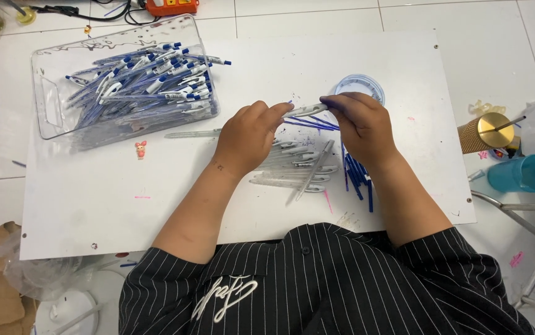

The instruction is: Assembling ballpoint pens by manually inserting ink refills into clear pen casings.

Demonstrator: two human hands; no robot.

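Pens fill the clear plastic bin (50, 93) at upper left, heaped past its rim; a knock could spill them. At centre, the left hand (249, 136) and right hand (360, 127) pinch a pen barrel (308, 111) between fingertips; ink refills (355, 177) beneath could smear. No labels readable.

I have one view only, from the camera on the person's head. It looks almost straight down from close above, taking in the whole white counter (156, 211), its far edge at top and the near edge against the person's chest.
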